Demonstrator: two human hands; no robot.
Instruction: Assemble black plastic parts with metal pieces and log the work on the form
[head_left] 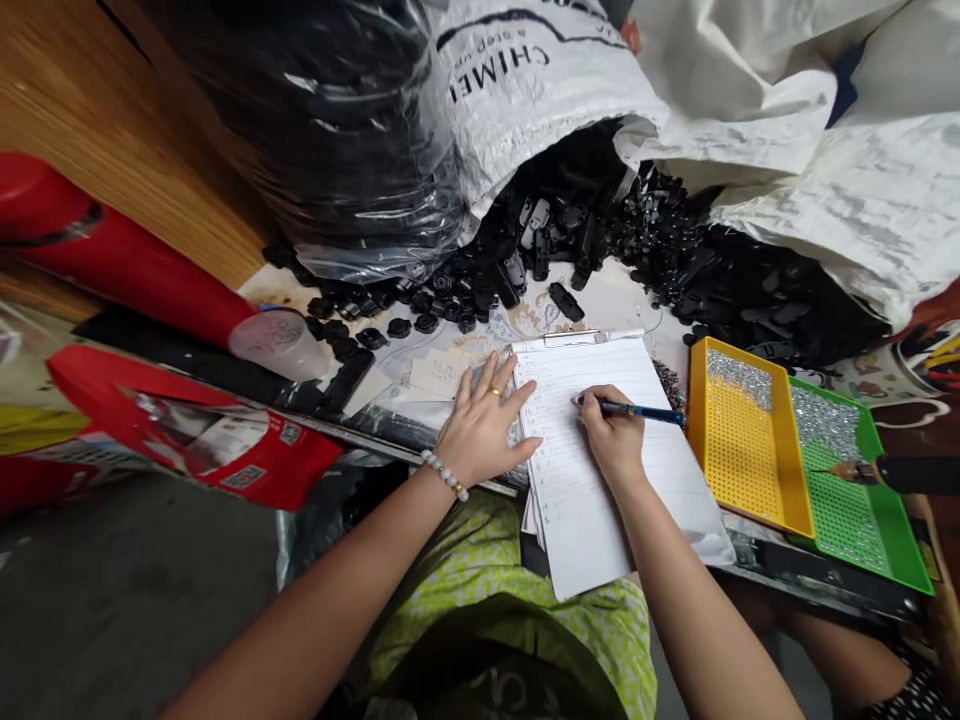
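Note:
My right hand (616,432) is closed around a blue pen (643,411), its tip at the written lines of a lined paper pad (581,500). The pad sits under a metal clip (571,338) at its top edge and hangs over the table's front edge. Spread fingers of my left hand (484,425) rest at the pad's left edge, holding nothing. A ring and a beaded bracelet (444,474) are on that side. Handwriting runs down the left part of the sheet, too small to read.
Black plastic parts (442,295) lie heaped behind the pad, spilling from a white sack (540,90). To the right stand a yellow tray (750,500) and a green tray (840,520) with small metal pieces, and a screwdriver-like tool (877,472). A translucent cup (279,343) is at left.

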